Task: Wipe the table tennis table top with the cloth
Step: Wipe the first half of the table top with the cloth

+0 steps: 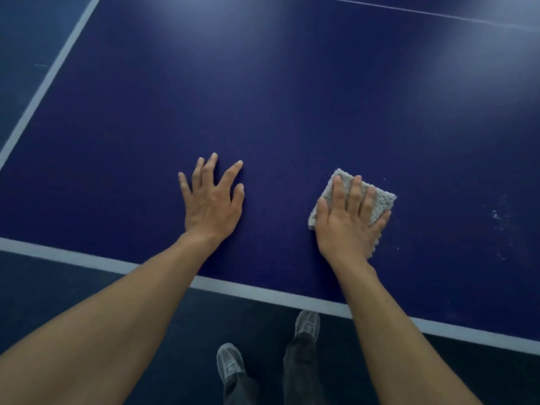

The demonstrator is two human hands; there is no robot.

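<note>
The dark blue table tennis table top (292, 97) fills most of the view, with white lines along its near and left edges. A folded grey cloth (381, 200) lies on it near the front edge. My right hand (347, 220) presses flat on the cloth with straight fingers and covers most of it. My left hand (211, 200) rests flat on the bare table top, fingers spread, about a hand's width to the left of the cloth.
White dust specks (496, 217) lie on the table top to the right of the cloth. A thin white centre line (423, 13) crosses the far right. Below the near edge I see the dark floor and my two grey shoes (306, 325).
</note>
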